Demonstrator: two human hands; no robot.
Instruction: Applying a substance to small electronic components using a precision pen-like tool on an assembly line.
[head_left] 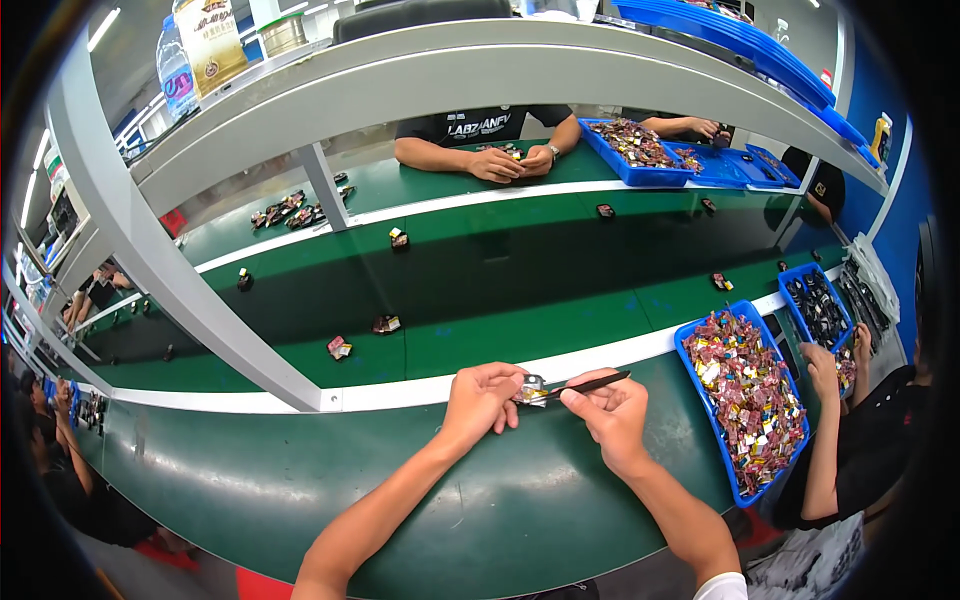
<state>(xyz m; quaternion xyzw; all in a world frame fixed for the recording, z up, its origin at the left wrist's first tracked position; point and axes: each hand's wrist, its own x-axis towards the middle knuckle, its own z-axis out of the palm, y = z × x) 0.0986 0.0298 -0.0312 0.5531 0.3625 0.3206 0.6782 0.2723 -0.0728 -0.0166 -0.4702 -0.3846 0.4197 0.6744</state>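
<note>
My left hand [480, 405] pinches a small dark electronic part [532, 388] with a pale, shiny face, held just above the near green bench [420, 530]. Close on its right, my right hand [612, 415] grips a slim black tool [598, 381], possibly tweezers. One end of the tool reaches the small part; the other points up to the right. Whether its tip touches the part is too small to tell. Beside my right forearm stands a blue tray [745, 400] heaped with small red, yellow and white pieces.
Beyond a white rail [440, 387] runs a green conveyor belt [500, 340] carrying scattered small parts [386, 324]. A grey post [200, 240] rises at the left. Another blue tray [815, 305] holds black parts, near a co-worker's hands [825, 375]. Across the belt, another person's hands [510, 163] work.
</note>
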